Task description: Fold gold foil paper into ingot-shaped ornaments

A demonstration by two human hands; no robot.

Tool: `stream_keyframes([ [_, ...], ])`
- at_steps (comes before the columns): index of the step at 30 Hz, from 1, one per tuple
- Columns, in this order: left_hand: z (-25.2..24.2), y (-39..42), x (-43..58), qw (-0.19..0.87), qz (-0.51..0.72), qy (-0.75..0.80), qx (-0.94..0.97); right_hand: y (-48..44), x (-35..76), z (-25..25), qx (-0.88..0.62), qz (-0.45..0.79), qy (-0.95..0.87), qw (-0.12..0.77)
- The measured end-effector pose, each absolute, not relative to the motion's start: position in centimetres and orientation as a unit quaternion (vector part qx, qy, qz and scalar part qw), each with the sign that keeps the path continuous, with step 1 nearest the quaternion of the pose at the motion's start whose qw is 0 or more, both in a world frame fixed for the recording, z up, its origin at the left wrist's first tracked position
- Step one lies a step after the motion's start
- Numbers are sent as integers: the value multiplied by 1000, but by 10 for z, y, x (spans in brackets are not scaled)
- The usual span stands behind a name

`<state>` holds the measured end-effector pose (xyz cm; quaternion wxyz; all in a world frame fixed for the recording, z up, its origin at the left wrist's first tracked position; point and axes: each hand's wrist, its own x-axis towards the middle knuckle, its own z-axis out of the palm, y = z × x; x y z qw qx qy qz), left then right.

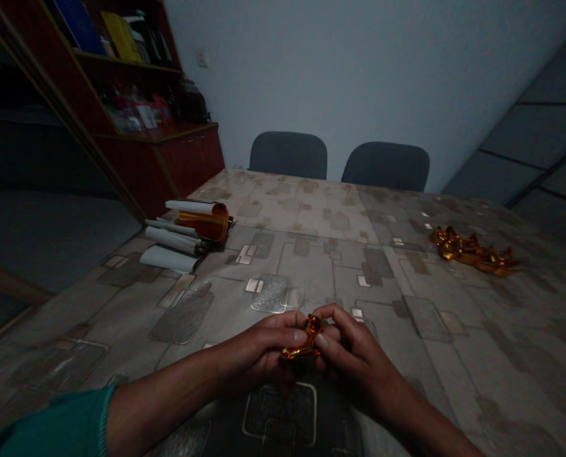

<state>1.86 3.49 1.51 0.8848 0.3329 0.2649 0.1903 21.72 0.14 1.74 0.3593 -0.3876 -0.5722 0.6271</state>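
My left hand and my right hand meet at the near middle of the table. Both pinch a small piece of shiny gold foil between fingers and thumbs. The foil is crumpled and partly hidden by my fingers. A teal sleeve covers my left forearm.
Rolled sheets of gold and white foil lie at the table's left edge. A pile of folded gold foil pieces sits at the right. Two grey chairs stand at the far side. A red-brown shelf unit stands at the left.
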Motion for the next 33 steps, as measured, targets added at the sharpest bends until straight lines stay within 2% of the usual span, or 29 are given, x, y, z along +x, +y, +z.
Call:
stream_keyframes([
  [9, 17, 36, 17, 899, 217, 204, 320, 3, 218, 17, -403, 617, -548, 395],
  [16, 13, 34, 22, 802, 273, 260, 464, 3, 214, 15, -412, 600, -538, 426],
  [20, 11, 32, 24, 758, 268, 288, 520, 4, 214, 16, -443, 535, -591, 411],
  [25, 17, 30, 25, 754, 268, 282, 530, 6, 215, 22, -473, 442, -663, 376],
  [33, 12, 26, 28, 741, 289, 314, 518, 5, 210, 21, -504, 409, -671, 358],
])
